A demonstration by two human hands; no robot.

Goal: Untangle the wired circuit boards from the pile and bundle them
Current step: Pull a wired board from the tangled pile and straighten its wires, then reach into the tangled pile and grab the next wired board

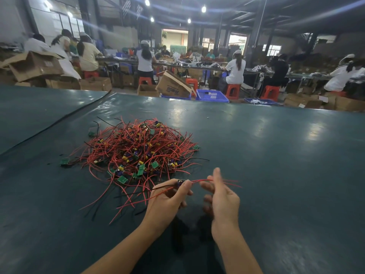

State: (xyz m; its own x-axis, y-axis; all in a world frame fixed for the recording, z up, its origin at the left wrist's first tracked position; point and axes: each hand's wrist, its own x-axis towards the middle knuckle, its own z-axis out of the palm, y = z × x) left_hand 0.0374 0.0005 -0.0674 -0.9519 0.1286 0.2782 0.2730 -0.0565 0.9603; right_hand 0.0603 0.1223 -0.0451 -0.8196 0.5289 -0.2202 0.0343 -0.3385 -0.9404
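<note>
A pile [138, 151] of small green circuit boards with red and black wires lies tangled on the dark green table cover [276, 155]. Just in front of it, my left hand [167, 200] pinches a small circuit board [180, 182] between thumb and fingers, its red and black wires trailing left and right. My right hand [221, 196] is beside it, blurred, with fingers mostly straight and its fingertips at the red wires [227, 182] that run rightward from the board. I cannot tell whether it pinches them.
Single boards [64, 161] lie loose at the pile's left edge. The table's far edge runs across the view; beyond it are blue crates [212, 95], cardboard boxes [173, 86] and several seated people at other benches.
</note>
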